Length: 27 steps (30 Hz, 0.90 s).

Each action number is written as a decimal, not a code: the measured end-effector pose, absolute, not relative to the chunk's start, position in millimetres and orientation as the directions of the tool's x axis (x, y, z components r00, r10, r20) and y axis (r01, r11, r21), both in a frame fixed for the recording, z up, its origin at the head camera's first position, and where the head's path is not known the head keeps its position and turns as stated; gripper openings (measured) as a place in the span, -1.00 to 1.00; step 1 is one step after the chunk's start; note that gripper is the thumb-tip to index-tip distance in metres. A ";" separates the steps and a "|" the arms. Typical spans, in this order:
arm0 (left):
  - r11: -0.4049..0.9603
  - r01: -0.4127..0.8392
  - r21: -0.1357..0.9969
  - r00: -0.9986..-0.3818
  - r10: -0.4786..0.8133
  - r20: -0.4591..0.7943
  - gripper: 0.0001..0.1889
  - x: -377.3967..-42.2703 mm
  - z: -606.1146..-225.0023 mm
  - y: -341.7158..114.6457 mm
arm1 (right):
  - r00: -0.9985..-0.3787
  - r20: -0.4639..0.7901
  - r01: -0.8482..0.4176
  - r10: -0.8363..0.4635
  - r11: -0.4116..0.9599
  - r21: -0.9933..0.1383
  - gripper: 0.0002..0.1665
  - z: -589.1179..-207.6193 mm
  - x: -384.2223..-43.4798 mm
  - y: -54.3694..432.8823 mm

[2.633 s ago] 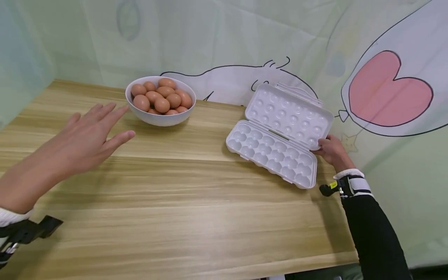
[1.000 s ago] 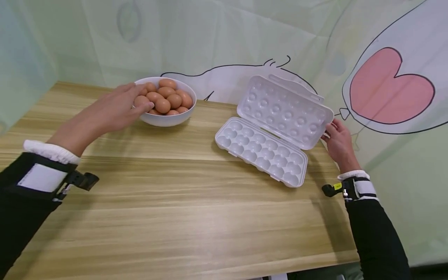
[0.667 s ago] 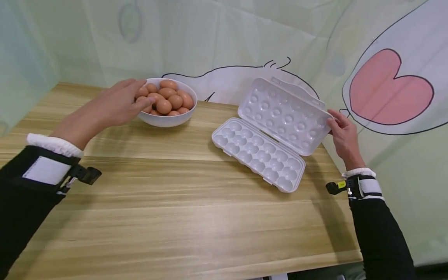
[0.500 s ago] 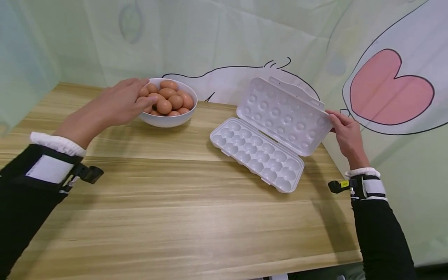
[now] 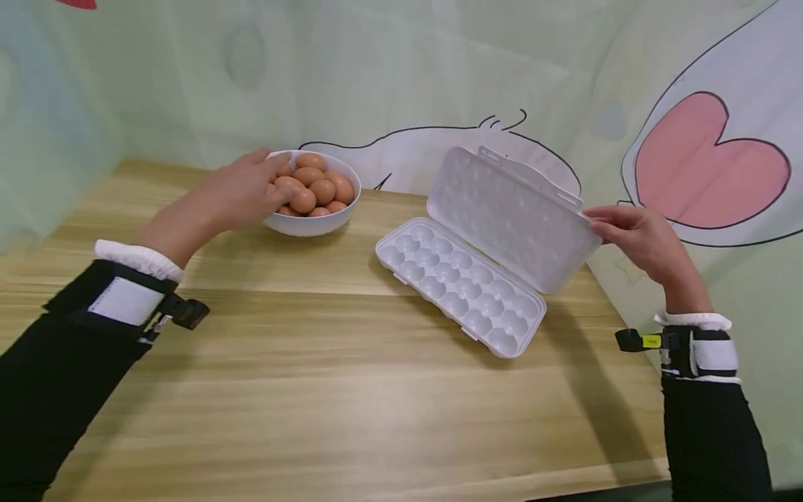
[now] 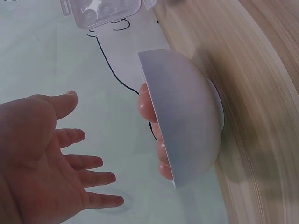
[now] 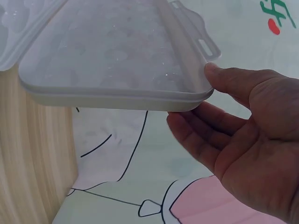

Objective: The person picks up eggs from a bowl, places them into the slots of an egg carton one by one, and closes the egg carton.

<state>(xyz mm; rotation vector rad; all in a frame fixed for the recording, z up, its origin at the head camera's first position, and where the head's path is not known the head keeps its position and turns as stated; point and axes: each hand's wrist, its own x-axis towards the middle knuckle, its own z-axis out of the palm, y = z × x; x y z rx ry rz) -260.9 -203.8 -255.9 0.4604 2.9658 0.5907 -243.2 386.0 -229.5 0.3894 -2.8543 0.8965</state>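
Note:
A white bowl [image 5: 310,224] heaped with brown eggs [image 5: 323,190] stands at the back of the table. My left hand [image 5: 241,192] hovers at the bowl's left rim, palm down. In the left wrist view its fingers [image 6: 96,178] are spread and hold nothing, apart from the eggs. Right of the bowl lies a white plastic egg box with a tray [image 5: 461,286] of bare round hollows. Its hinged lid [image 5: 502,216] is tilted up and back. My right hand [image 5: 649,240] pinches the lid's right corner, thumb on one face and fingers on the other.
The wooden table [image 5: 339,418] extends in front of the bowl and egg box. Behind and to the right hangs a pale green printed cloth [image 5: 408,70] with a pink heart [image 5: 712,167]. A carrying handle [image 5: 530,174] runs along the lid's upper edge.
My left hand has come from the left to the bowl. My right hand has moved right and up with the lid's corner, tilting the lid more upright. The egg tray has shifted slightly left.

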 end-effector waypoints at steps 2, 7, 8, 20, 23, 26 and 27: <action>0.855 0.321 0.407 -0.939 0.344 0.019 -0.28 -263.8 -262.2 -196.0 | -0.960 0.186 -0.277 -0.210 0.808 -0.520 -0.55 -227.7 -237.7 387.1; 0.819 0.372 0.437 -0.923 0.374 0.085 -0.39 -273.7 -274.3 -184.2 | -0.949 0.206 -0.310 -0.240 0.835 -0.456 -0.60 -225.3 -230.4 388.4; 0.822 0.367 0.436 -0.926 0.368 0.085 -0.40 -276.4 -275.4 -183.8 | -0.946 0.209 -0.318 -0.248 0.835 -0.450 -0.61 -224.9 -230.7 387.1; 0.805 0.439 0.400 -0.893 0.441 0.093 -0.50 -315.3 -290.1 -182.3 | -0.944 0.175 -0.328 -0.278 0.828 -0.455 -0.61 -224.0 -232.3 368.7; 0.832 0.447 0.328 -0.892 0.443 0.093 -0.58 -323.0 -291.4 -180.7 | -0.941 0.187 -0.338 -0.283 0.821 -0.460 -0.63 -224.5 -232.2 365.8; 0.852 0.457 0.255 -0.889 0.447 0.097 -0.66 -327.9 -292.0 -178.4 | -0.938 0.203 -0.346 -0.282 0.817 -0.461 -0.64 -224.9 -231.4 364.1; 0.856 0.457 0.242 -0.889 0.447 0.099 -0.68 -329.5 -292.6 -177.8 | -0.937 0.207 -0.348 -0.282 0.816 -0.461 -0.64 -225.5 -231.1 363.9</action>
